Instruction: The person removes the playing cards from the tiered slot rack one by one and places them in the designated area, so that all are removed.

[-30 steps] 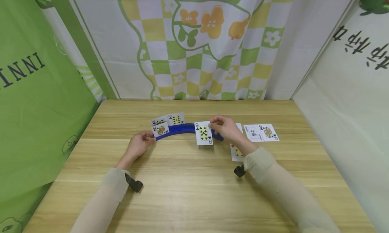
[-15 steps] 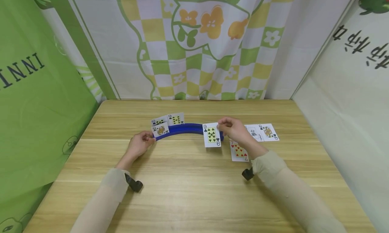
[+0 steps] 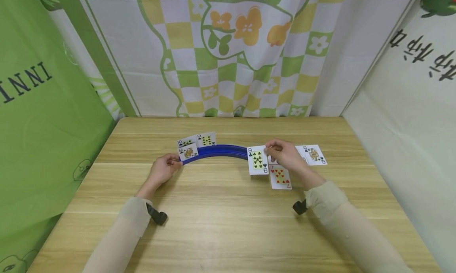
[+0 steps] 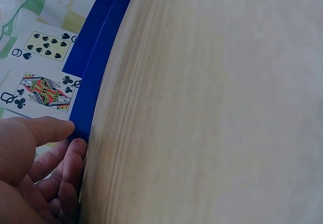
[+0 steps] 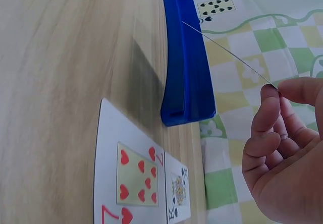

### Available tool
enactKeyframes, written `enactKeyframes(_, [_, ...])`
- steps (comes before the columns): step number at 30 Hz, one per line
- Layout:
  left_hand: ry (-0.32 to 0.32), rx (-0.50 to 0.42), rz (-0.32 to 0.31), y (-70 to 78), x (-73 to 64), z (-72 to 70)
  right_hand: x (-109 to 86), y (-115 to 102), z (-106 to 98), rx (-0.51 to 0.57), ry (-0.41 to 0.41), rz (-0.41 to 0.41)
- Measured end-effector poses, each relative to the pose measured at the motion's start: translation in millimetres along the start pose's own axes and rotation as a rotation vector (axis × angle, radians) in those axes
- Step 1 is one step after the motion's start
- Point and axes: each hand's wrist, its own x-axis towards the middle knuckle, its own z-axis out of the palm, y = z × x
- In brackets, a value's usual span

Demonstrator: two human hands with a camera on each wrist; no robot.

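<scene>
My left hand (image 3: 165, 170) grips the left end of a blue curved card holder (image 3: 221, 150), thumb and fingertips right at its tip in the left wrist view. A queen of clubs (image 4: 45, 90) stands in the front slot there. Behind it stand a ten (image 3: 186, 141) and a nine of spades (image 3: 206, 139). With thumb and fingertips, my right hand (image 3: 285, 154) pinches the nine of clubs (image 3: 257, 160) by its upper right corner. This card overlaps the holder's right end in the head view and appears edge-on in the right wrist view.
Right of the holder, a seven of hearts (image 3: 280, 177) lies face up on the wooden table (image 3: 228, 225). A king (image 5: 177, 188) adjoins it. Farther right lies a queen (image 3: 313, 155), with another card beside it mostly hidden by my right hand. A patterned curtain (image 3: 242, 67) hangs behind.
My right hand has moved right along the holder with the nine of clubs, uncovering the seven of hearts and more of the holder. My left hand has stayed put.
</scene>
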Motion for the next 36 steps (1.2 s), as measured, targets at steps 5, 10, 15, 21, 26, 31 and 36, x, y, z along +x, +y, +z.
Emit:
enactKeyframes(5, [-0.002,0.006,-0.001,0.2,0.1,-0.5,-4.4,5,-6,-0.002,0.007,-0.001])
enactKeyframes(10, [-0.007,-0.001,-0.005,0.8,-0.5,-0.8,-8.7,10,-13,-0.012,0.026,0.003])
enactKeyframes(15, [-0.013,-0.001,-0.005,1.0,-0.7,-0.8,-12.3,16,-18,-0.038,0.049,0.012])
enactKeyframes(21, [-0.014,-0.004,-0.001,0.1,0.1,-0.4,-15.9,22,-25,-0.028,0.082,0.006])
enactKeyframes(26, [-0.014,-0.005,-0.006,-0.4,0.3,0.4,-19.9,26,-31,-0.057,0.094,0.025])
enactKeyframes(31, [-0.02,-0.001,-0.01,1.0,-0.2,0.0,-23.7,29,-36,-0.056,0.114,0.039])
enactKeyframes(36, [-0.021,-0.004,-0.015,2.1,-0.4,-0.5,-26.7,33,-41,-0.019,0.142,0.06])
